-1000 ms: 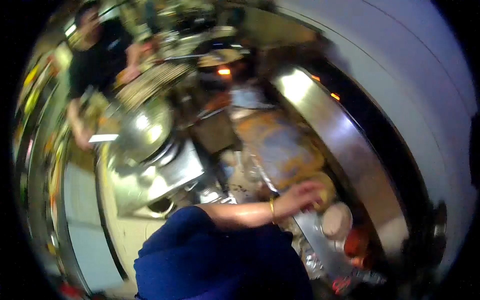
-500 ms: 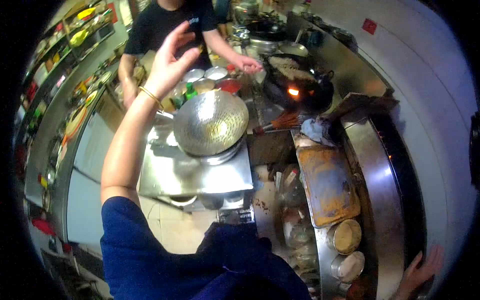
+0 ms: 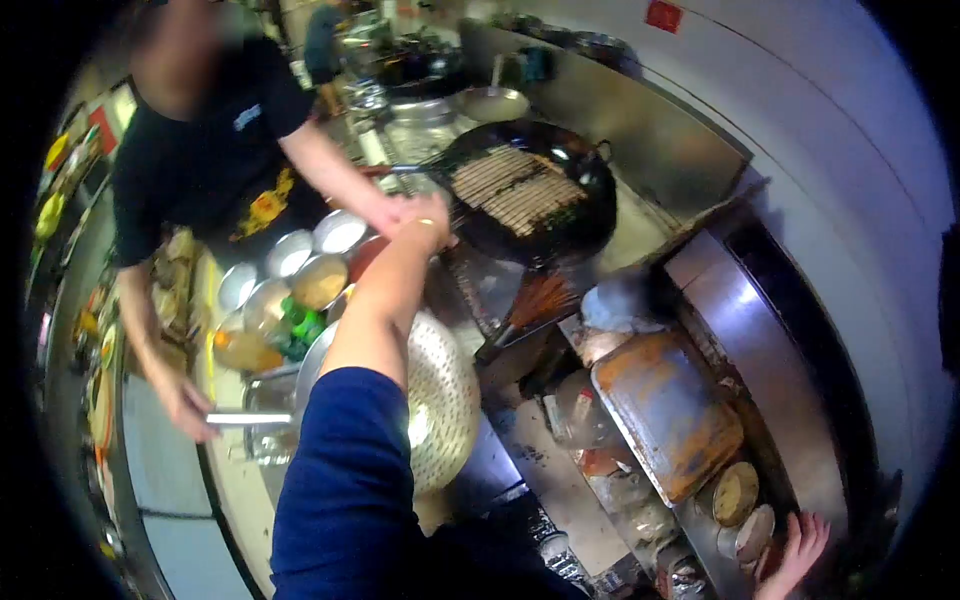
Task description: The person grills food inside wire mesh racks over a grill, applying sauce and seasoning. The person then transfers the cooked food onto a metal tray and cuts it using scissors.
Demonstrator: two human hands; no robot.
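Hands (image 3: 797, 548) apart, left arm (image 3: 386, 308) outstretched (forward)

I saw one head-worn cam; wide fisheye, rounded black edges; it looked forward and down; wearer's blue sleeve (image 3: 340, 480) sat close under it, wok (image 3: 592, 215) farther out, wall (image 3: 850, 180) along frame right.
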